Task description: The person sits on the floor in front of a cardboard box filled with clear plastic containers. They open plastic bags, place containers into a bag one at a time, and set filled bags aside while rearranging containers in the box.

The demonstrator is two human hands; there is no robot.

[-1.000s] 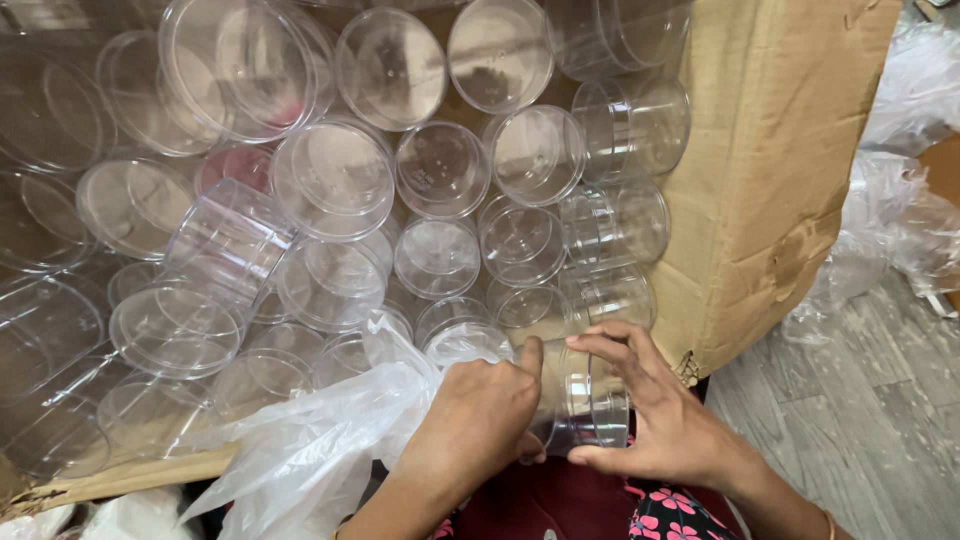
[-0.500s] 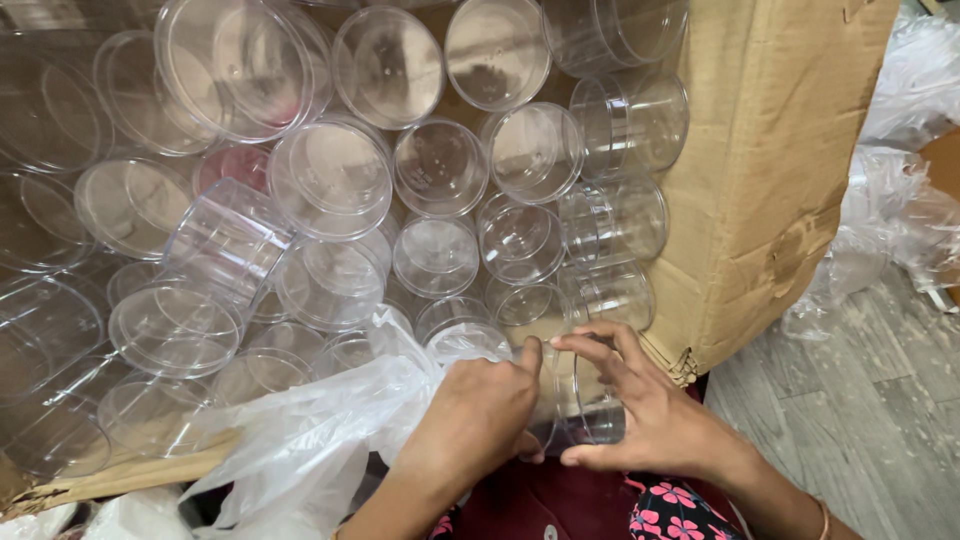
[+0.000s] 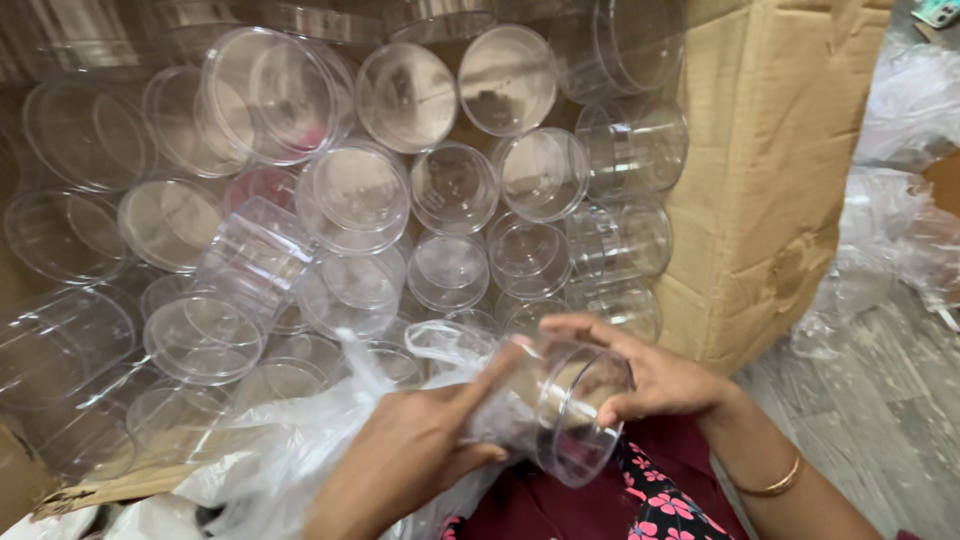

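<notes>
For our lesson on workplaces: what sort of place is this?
Probably a packing or storage area: a large brown cardboard box filled with clear round plastic jars, and loose clear plastic bags on the grey floor.

Clear plastic jar (image 3: 570,420), empty, tilted sideways, part in thin bag (image 3: 290,450).

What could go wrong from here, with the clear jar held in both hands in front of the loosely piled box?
The clear jar is smooth, and the right hand grips only its rim while the left hand touches its side, so it might slip. The plastic bag bunched under the hands could snag or hide the grip. The jars in the cardboard box lie loosely stacked, so a bump might topple some.
</notes>
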